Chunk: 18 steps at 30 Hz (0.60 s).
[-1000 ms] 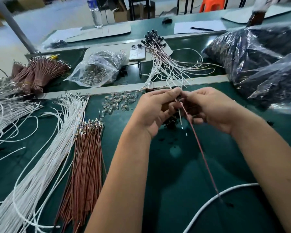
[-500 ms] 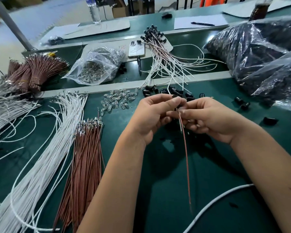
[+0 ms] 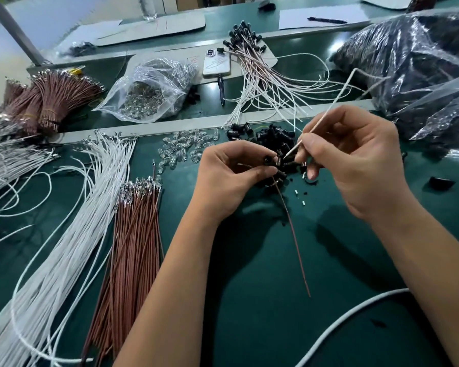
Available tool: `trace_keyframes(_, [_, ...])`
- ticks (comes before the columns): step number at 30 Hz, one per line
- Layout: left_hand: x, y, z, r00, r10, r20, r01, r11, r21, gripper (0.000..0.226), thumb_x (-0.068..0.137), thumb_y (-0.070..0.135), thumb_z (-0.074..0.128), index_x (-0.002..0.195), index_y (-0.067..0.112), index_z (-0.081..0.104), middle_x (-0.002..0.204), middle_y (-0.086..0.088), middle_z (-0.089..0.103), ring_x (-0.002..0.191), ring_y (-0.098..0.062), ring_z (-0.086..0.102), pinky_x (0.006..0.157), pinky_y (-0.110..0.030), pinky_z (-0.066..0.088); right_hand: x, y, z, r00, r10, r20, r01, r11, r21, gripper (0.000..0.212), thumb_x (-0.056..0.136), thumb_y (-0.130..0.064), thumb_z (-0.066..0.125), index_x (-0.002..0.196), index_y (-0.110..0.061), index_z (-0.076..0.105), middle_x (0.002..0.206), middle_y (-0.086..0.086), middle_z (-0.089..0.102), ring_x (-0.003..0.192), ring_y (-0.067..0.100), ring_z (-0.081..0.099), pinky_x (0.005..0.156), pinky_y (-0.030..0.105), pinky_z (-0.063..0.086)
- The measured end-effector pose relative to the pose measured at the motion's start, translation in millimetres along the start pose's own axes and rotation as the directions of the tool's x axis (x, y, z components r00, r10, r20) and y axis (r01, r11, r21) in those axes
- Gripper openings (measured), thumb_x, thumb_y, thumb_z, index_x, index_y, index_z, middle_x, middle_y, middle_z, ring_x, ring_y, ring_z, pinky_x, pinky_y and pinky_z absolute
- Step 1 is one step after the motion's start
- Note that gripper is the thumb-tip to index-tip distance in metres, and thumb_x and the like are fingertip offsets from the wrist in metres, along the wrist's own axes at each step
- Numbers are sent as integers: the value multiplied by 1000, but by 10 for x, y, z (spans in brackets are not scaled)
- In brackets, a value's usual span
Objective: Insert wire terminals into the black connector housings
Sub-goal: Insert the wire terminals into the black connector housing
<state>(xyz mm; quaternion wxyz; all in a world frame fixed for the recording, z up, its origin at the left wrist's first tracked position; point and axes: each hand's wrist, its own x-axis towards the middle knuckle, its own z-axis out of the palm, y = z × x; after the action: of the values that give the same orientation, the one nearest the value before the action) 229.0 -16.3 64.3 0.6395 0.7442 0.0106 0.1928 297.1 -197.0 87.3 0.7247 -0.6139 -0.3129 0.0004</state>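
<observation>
1. I pinch a black connector housing (image 3: 269, 159) between the thumb and forefinger of my left hand (image 3: 229, 178), its open end turned toward my right hand. A brown wire (image 3: 293, 234) hangs from under those same fingers and trails down toward my wrist; it looks already seated.
2. My right hand (image 3: 355, 157) grips a white wire (image 3: 326, 116) close behind its metal terminal, thumb and forefinger closed on it, the tip just beside the housing's mouth but not yet in.
3. I judge the wire limp and light, so a grip far from the tip would let it buckle; holding right behind the terminal keeps it stiff enough to push. The terminal looks thin and easy to bend.
4. The housing is small, hard and smooth, likely to twist if I pinch it lightly.
5. Just beyond my fingertips lies a heap of loose black housings (image 3: 270, 136); clear bulbs (image 3: 183, 149) sit beyond my left knuckles.
6. Outside my left wrist lie a brown wire bundle (image 3: 135, 234) and white wires (image 3: 72, 234).
</observation>
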Motion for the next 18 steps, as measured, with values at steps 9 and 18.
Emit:
trace_keyframes(9, [-14,52,20,999,-20,43,19,1000,24,22,75,-5,83,96,-1,78,88,-19,76,80,-24,69,82,-47,58,-48,-54,44,993,-112,49,119,975,-188,4,92,9,71,92,8,67,79,19,68,61,20,70,47,32,55])
trace_keyframes(18, [-21,52,27,996,-36,88,35,999,11,26,77,-7,81,100,4,78,90,-12,78,81,-14,69,83,-36,59,-49,-52,14,989,-128,72,143,947,-288,6,91,8,72,90,8,66,77,10,69,60,25,68,49,31,57])
